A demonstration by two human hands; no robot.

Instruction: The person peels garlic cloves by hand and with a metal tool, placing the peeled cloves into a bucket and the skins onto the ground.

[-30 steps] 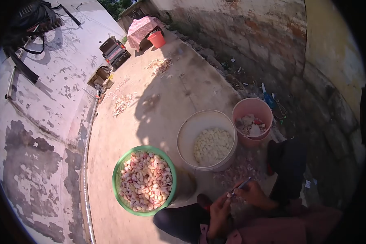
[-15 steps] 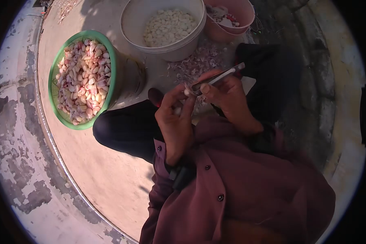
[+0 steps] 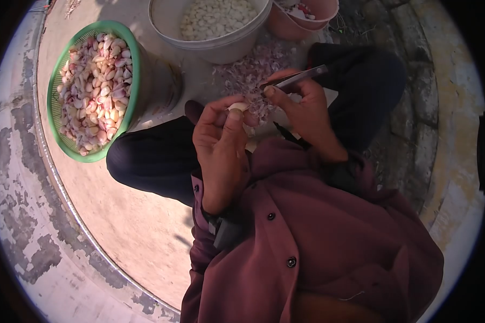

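Between the thumb and fingers of my left hand (image 3: 221, 145) is a pale garlic clove (image 3: 238, 107), pinched by its sides. My right hand (image 3: 309, 116) is closed around a small knife (image 3: 302, 76), its flat metallic handle jutting out past the fingers to the right. The knife's working end is dark and partly covered by my thumb and fingers. A short gap separates the knife from the clove. Below both hands, thin papery garlic skins (image 3: 264, 62) are scattered on the ground.
At the left, a green basket (image 3: 136, 81) heaped with unpeeled cloves sits on a bucket-like container. Ahead stands a white tub (image 3: 215, 47) of peeled cloves, with a pink bucket (image 3: 288, 26) beside it. My bent knees flank the work area. A stone-like edge runs along the right.
My hands have moved apart, and the knife no longer touches the clove. The left hand has turned, showing the clove pale on top. The view has shifted, so the containers appear higher.
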